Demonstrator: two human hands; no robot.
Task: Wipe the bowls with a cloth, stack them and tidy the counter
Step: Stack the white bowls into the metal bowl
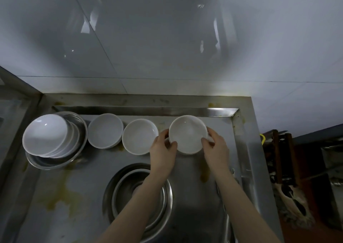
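We look down on a steel counter (55, 196), stained yellow-brown in patches. Both our hands hold one white bowl (187, 134) at the far right of a row along the back rail. Left hand (163, 148) clasps its left rim, thumb on the near edge, fingers curled round the far side. Right hand (215, 146) grips the right rim the same way. Whether the bowl rests on the counter or is lifted clear, we cannot tell.

To its left, a middle white bowl (139, 137) stands, just beside our left hand. Next over, another white bowl (104, 130), seemingly atop a second. Far left, a leaning stack of white bowls (45, 134) sits inside a metal basin (81, 129). Nearer us, nested steel basins (159, 211) lie beneath our left forearm. No cloth seen.
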